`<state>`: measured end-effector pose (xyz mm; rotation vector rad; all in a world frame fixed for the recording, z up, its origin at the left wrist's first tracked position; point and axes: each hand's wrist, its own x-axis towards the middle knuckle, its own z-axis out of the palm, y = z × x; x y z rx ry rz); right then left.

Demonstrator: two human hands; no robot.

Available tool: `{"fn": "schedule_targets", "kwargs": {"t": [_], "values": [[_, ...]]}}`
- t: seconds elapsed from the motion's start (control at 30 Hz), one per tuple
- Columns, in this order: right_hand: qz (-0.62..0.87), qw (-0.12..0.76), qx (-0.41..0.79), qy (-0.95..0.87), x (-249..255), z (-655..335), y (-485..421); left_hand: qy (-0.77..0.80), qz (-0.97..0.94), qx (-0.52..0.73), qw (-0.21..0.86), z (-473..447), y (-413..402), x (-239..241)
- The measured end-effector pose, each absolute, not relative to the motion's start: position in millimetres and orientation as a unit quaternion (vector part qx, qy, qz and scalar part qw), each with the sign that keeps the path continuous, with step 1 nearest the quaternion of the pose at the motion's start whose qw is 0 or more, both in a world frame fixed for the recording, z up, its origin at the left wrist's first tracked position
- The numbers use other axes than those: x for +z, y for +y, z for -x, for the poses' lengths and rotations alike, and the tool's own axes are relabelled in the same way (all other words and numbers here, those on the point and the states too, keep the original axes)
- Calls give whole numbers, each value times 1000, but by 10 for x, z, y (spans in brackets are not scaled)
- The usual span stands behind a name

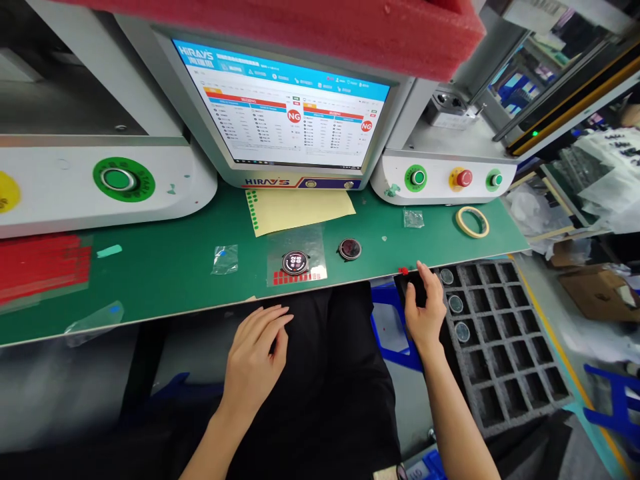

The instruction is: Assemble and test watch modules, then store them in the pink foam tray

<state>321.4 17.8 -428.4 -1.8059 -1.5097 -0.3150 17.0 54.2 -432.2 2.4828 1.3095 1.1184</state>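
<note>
My left hand (256, 350) hovers over my lap just short of the table edge, fingers stretched out and nothing in it. Above the left end of the foam tray (495, 343) is my right hand (426, 310), thumb and fingers apart, also holding nothing. A small red piece (403, 271) lies at the table edge close to its fingertips. On the green table (165, 267), a round watch body with a lit display (295, 262) rests on a clear sheet with red stickers (320, 250). To its right lies a second watch body, its screen dark (349, 249).
Behind the watches stands a machine monitor (285, 107) showing two red NG marks, with a yellow sheet (300, 210) below it. A tape roll (472, 222) lies at right, red strips (43, 267) at left. Round pieces (455, 304) sit in the tray's left column.
</note>
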Motion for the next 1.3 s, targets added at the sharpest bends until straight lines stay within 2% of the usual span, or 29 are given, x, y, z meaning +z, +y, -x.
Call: {"fn": "schedule_targets", "kwargs": {"t": [0.17,0.4,0.57,0.63,0.7,0.77,0.9,1.0,1.07,1.2,1.3], "values": [[664,398,-101,-624,-4025,-2978,482,430,-819,371,83,-199,522,-4346],[730,300,13,-613,-4012,-2472,1163,426,-810,371,160,-274,477,-4249],[723,351,57,-593,-3947,-2427,1090,483,-691,337,419,-310,440,-4159],[655,446,192,-579,-3857,-2395,884,483,-602,317,552,-387,416,-4098],[526,544,373,-537,-3757,-2316,619,421,-496,334,682,-497,378,-4005],[421,580,494,-493,-3669,-2208,346,318,-385,368,784,-616,321,-3882],[411,580,526,-466,-3564,-2043,-72,218,-204,380,876,-770,172,-3614],[422,582,511,-471,-3504,-2030,-254,263,-164,382,871,-762,48,-3465],[407,578,509,-491,-3443,-2053,-338,304,-222,405,833,-712,-31,-3402],[433,595,394,-550,-3285,-2084,-456,399,-463,474,633,-576,-165,-3314],[447,593,307,-596,-3191,-2085,-506,401,-609,499,469,-477,-232,-3256]]}}
